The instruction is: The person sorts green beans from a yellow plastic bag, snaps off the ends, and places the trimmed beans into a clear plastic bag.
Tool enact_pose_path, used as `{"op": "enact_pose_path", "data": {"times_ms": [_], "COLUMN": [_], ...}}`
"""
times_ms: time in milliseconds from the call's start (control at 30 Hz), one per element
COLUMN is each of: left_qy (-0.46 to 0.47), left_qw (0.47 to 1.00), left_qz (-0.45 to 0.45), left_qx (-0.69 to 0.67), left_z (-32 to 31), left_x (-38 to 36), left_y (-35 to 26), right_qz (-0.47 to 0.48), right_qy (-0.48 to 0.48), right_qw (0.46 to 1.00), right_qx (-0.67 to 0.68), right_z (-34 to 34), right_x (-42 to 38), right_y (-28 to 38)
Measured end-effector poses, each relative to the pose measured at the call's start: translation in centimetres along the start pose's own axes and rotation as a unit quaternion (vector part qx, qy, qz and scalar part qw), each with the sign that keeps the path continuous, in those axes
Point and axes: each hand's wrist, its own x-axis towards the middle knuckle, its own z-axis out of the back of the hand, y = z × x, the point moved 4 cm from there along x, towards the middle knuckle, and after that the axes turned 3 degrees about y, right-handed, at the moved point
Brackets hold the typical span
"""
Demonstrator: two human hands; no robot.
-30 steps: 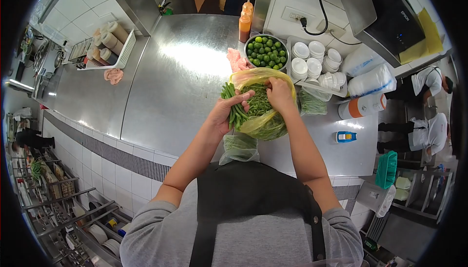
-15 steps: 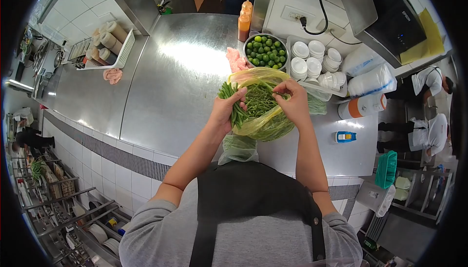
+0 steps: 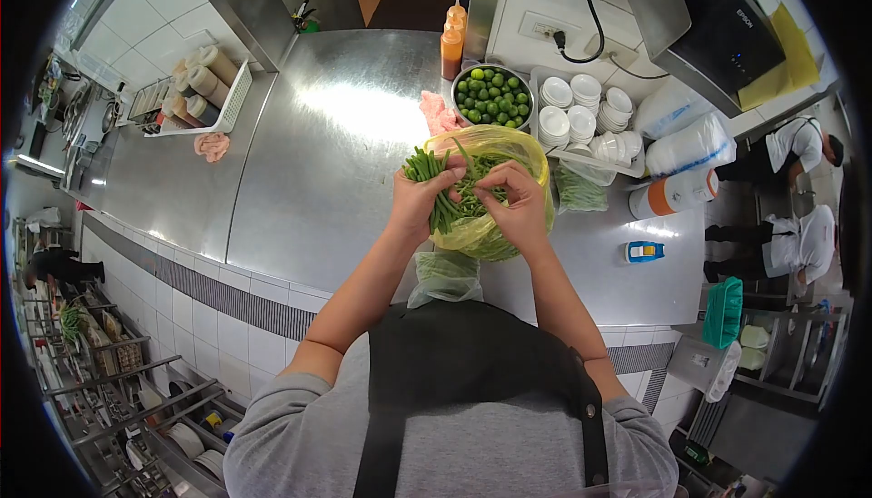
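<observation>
My left hand (image 3: 420, 203) is closed around a bunch of green beans (image 3: 436, 169), their ends sticking out past the fingers. Beside it a yellow translucent plastic bag (image 3: 534, 218) lies open on the steel counter, with more green beans inside. Over the bag's mouth, my right hand (image 3: 516, 207) has thumb and fingers pinched together close to the bunch. A long green bean (image 3: 463, 154) slants up from its fingertips, which partly hide the grip. Toward my body sits a clear bag with green contents (image 3: 447, 275).
A bowl of limes (image 3: 493, 96), orange sauce bottles (image 3: 452, 42) and a pink cloth (image 3: 440, 114) stand beyond the bag. Stacked white cups (image 3: 581, 123) fill a bin at right, near another green-filled bag (image 3: 581, 189). A white basket of bottles (image 3: 234, 103) is at left. People stand far right.
My right hand has moved left from the bag's right side to near the bunch. The left hand stays closed on the beans. The person beyond the counter has mostly left view.
</observation>
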Motion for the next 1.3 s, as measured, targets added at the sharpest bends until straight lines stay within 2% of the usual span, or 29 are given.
{"op": "enact_pose_path", "data": {"times_ms": [67, 133, 200, 267, 300, 367, 433, 533, 633, 767, 933, 1100, 1167, 1300], "left_qy": [0.003, -0.002, -0.008, -0.037, -0.038, 0.045, 0.065, 0.081, 0.084, 0.092, 0.089, 0.089, 0.073, 0.06], "left_qw": [1.0, 1.0, 0.999, 0.991, 0.991, 0.95, 0.953, 0.958, 0.96, 0.966, 0.97, 0.966, 0.981, 0.985], "left_qz": [-0.012, -0.026, -0.04, -0.112, -0.112, -0.133, -0.117, -0.096, -0.067, -0.02, -0.019, -0.012, 0.012, 0.002], "left_qx": [0.001, 0.0, 0.0, 0.057, 0.056, 0.279, 0.274, 0.259, 0.26, 0.241, 0.223, 0.244, 0.181, 0.161], "left_z": [-0.2, 0.1, 0.3, 0.6, 0.7, 0.0, -0.3, -0.5, -0.4, -0.5, -1.0, -0.8, -0.8, -0.9], "left_x": [-0.2, 0.0, 0.1, -0.1, -0.2, -0.5, -0.7, -0.9, -0.8, -1.1, -1.4, -1.3, -1.3, -1.4], "left_y": [-0.5, -0.5, -0.7, -1.6, -2.3, -3.7, -3.2, -2.2, -2.0, -1.8, -1.8, -1.8, -1.6, -1.2], "right_qz": [0.003, -0.001, 0.005, 0.011, -0.005, -0.021, -0.106, -0.113, -0.071, -0.074, -0.103, -0.091, -0.098, -0.076], "right_qy": [0.012, 0.074, 0.079, 0.084, 0.058, 0.032, -0.005, 0.005, 0.025, 0.031, 0.043, 0.036, 0.018, 0.01], "right_qw": [1.0, 0.997, 0.997, 0.996, 0.997, 0.996, 0.98, 0.984, 0.989, 0.987, 0.99, 0.986, 0.985, 0.99], "right_qx": [-0.002, 0.026, 0.018, 0.011, 0.044, 0.077, 0.166, 0.136, 0.124, 0.136, 0.091, 0.134, 0.143, 0.122], "right_z": [-0.3, -0.9, -1.0, -0.8, -0.3, 0.2, 0.6, 0.6, 0.7, 0.9, 1.0, 0.7, 0.7, 0.7], "right_x": [0.2, 0.3, 0.5, 0.9, 1.2, 1.7, 1.9, 2.3, 2.3, 2.2, 2.4, 2.3, 2.3, 2.4], "right_y": [0.2, 0.5, 1.2, 2.1, 2.4, 3.1, 3.1, 3.4, 3.1, 3.1, 3.1, 2.6, 2.5, 2.4]}}
